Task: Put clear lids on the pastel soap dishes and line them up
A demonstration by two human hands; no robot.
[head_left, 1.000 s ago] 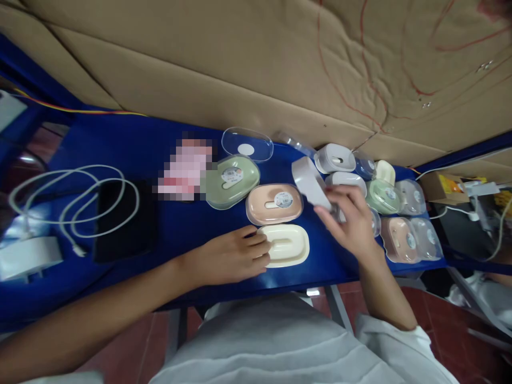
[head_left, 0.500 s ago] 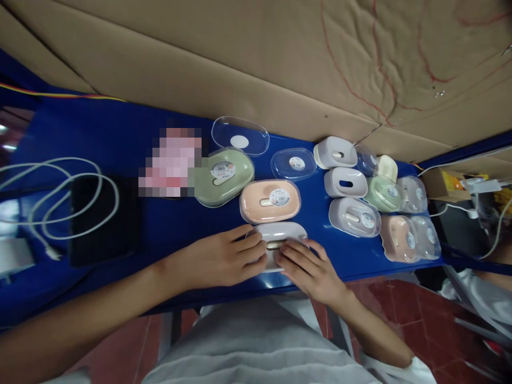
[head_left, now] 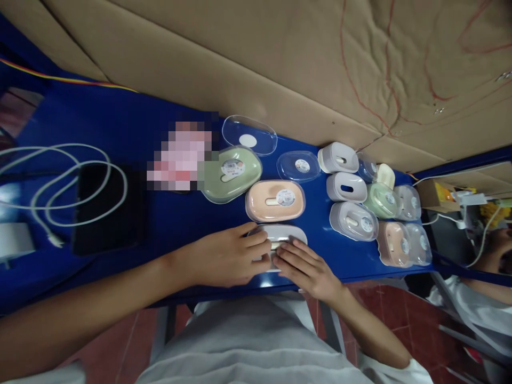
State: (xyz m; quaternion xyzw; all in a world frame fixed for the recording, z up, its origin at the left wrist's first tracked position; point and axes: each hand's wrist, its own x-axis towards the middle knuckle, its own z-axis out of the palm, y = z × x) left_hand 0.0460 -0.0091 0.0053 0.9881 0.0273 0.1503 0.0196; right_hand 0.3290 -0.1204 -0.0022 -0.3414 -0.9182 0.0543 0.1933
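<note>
Directly in front of me at the table's near edge is a pale grey oval plastic box [head_left: 287, 232] with a slot in its top. A cream strip [head_left: 276, 245] shows in that slot between my fingers. My left hand [head_left: 230, 256] grips the box from the left, fingertips bent over the top beside the slot. From the right, my right hand [head_left: 310, 269] holds it with close-set fingers laid across the top. Both hands hide much of the box. Just behind it lies a peach oval box [head_left: 256, 205] under a clear lid, with a round label.
A green lidded box [head_left: 248, 173] and loose clear lids [head_left: 228, 130] lie farther back on the blue table [head_left: 316, 213]. Several grey boxes [head_left: 338, 181] and a peach box [head_left: 394, 242] stand right. Left are a white cable [head_left: 124, 186], a dark flat device [head_left: 90, 234] and a charger [head_left: 16, 240].
The view has shifted slightly. Both hands stay on the grey box; my right fingers have moved a little along its top, and the index finger now lies straighter near the slot.
</note>
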